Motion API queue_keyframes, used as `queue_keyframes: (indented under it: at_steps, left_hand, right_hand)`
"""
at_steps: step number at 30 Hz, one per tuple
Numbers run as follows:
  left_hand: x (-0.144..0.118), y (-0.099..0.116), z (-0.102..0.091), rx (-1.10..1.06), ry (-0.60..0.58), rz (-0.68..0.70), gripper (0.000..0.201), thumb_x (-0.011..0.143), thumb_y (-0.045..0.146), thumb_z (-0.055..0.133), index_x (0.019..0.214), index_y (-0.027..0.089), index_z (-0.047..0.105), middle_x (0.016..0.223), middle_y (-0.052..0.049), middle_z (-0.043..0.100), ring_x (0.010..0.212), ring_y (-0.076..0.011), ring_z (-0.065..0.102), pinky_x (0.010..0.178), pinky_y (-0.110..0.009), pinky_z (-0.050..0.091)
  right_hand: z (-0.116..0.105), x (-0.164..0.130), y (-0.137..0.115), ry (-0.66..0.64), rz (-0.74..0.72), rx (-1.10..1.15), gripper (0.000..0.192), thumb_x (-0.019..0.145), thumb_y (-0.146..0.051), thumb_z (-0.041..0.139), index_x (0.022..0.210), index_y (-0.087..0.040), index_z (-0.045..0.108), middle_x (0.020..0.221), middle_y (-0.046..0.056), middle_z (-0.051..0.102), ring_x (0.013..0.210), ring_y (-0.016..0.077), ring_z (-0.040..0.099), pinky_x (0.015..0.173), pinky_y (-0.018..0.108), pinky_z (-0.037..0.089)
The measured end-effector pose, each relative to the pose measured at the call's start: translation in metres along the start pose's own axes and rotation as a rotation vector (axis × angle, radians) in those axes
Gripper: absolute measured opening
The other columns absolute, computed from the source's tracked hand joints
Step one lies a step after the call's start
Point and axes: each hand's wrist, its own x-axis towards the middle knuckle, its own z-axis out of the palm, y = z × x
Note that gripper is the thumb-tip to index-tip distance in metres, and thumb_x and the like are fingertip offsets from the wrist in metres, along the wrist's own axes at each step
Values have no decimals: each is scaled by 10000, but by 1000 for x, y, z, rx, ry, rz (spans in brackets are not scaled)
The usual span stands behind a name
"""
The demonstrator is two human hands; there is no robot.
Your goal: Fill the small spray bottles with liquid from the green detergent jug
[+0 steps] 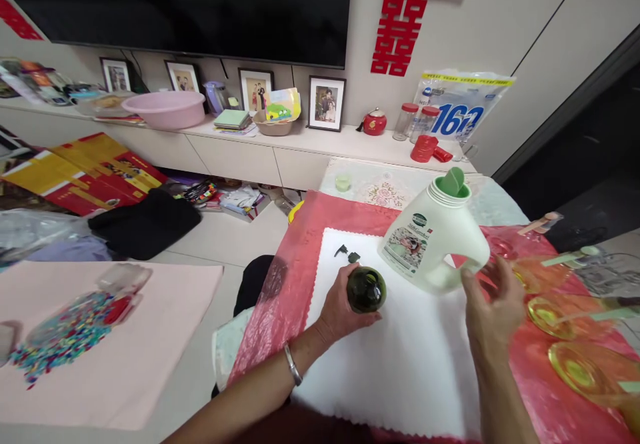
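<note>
The left hand's fingers are wrapped around a small dark green bottle, thumb on the near side, holding it upright on the white cloth. The wrist bends slightly inward and wears a silver bangle; the bare forearm runs back to the lower left, crossing the cloth's near-left edge.

The right hand's fingers are spread and loosely curled, their tips at the handle of a white detergent jug, touching or just short of it; a firm grip cannot be made out. The jug is tilted, its green flip cap open and pointing up and away. The right forearm rises from the bottom edge, over the cloth's right border.

Jug and bottle stand just beside each other near the cloth's far end, with two small black caps lying beyond the bottle. The cloth's near half is bare. Under it a pink plastic cover reaches the table's left edge, where floor opens below. To the right, yellow-green glass dishes crowd close to the right hand.
</note>
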Motion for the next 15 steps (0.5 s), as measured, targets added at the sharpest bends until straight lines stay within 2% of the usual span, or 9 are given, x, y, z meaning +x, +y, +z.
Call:
queue_keyframes:
  at_steps: [1, 2, 3, 4, 6, 8, 10, 12, 15]
  left_hand:
    - [0, 1, 0, -3, -1, -2, 1046, 568, 504, 950, 1414, 227, 401, 1379, -147, 594, 1289, -376, 612, 1121, -572, 482]
    - [0, 1, 0, -3, -2, -5, 1046, 567, 500, 950, 1412, 225, 400, 1371, -147, 598, 1284, -375, 614, 1120, -575, 481]
    - [0, 2, 1, 3, -1, -7, 1047, 562, 495, 952, 1409, 222, 400, 1364, -149, 600, 1279, -375, 614, 1120, -579, 478]
    - [1, 2, 1, 14, 1, -11, 1051, 558, 488, 954, 1408, 218, 397, 1360, -152, 599, 1277, -376, 613, 1121, -584, 473]
    - [1, 3, 1, 39, 6, -25, 1070, 545, 463, 963, 1412, 213, 390, 1363, -158, 590, 1279, -377, 606, 1126, -592, 462]
    - [1, 2, 0, 64, 10, -45, 1091, 525, 432, 974, 1417, 218, 384, 1374, -159, 578, 1287, -379, 594, 1131, -597, 452]
    - [0, 2, 0, 78, 9, -60, 1107, 503, 404, 984, 1417, 230, 384, 1384, -154, 566, 1295, -382, 582, 1131, -603, 446]
    - [0, 2, 0, 77, 4, -62, 1104, 490, 374, 988, 1409, 236, 393, 1391, -150, 555, 1299, -385, 573, 1131, -611, 440]
    - [1, 2, 1, 70, 1, -35, 1071, 492, 341, 987, 1393, 227, 419, 1386, -152, 552, 1303, -387, 566, 1136, -617, 436]
  right_hand:
    - [-2, -11, -4, 55, -16, 20, 748, 875, -625, 647, 1391, -93, 548, 1237, 171, 600, 1041, 248, 638, 935, 415, 540]
    - [-4, -21, -10, 56, -35, 41, 702, 907, -622, 622, 1349, -80, 559, 1185, 173, 611, 970, 228, 647, 905, 404, 552]
    - [-3, -29, -17, -6, -58, 59, 626, 924, -615, 612, 1263, -89, 602, 1089, 151, 640, 887, 207, 653, 862, 379, 564]
    - [-1, -35, -25, -121, -85, 73, 550, 927, -609, 615, 1161, -112, 646, 997, 120, 660, 816, 189, 654, 821, 350, 573]
    - [9, -39, -44, -451, -140, 82, 440, 929, -587, 615, 1003, -162, 699, 910, 72, 689, 786, 173, 675, 793, 300, 586]
    - [27, -29, -66, -748, -181, 47, 385, 968, -522, 539, 1008, -182, 716, 950, 52, 709, 840, 161, 697, 810, 269, 593]
    - [51, -12, -87, -975, -214, -65, 260, 955, -377, 561, 1031, -185, 718, 931, 30, 709, 839, 143, 691, 791, 243, 578]
    - [79, 5, -107, -1140, -262, -234, 175, 960, -291, 610, 1030, -173, 719, 897, 30, 691, 833, 141, 667, 840, 272, 563]
    - [122, 15, -128, -1314, -333, -508, 278, 1011, -391, 684, 1046, -115, 670, 1005, 56, 657, 935, 165, 645, 892, 347, 568]
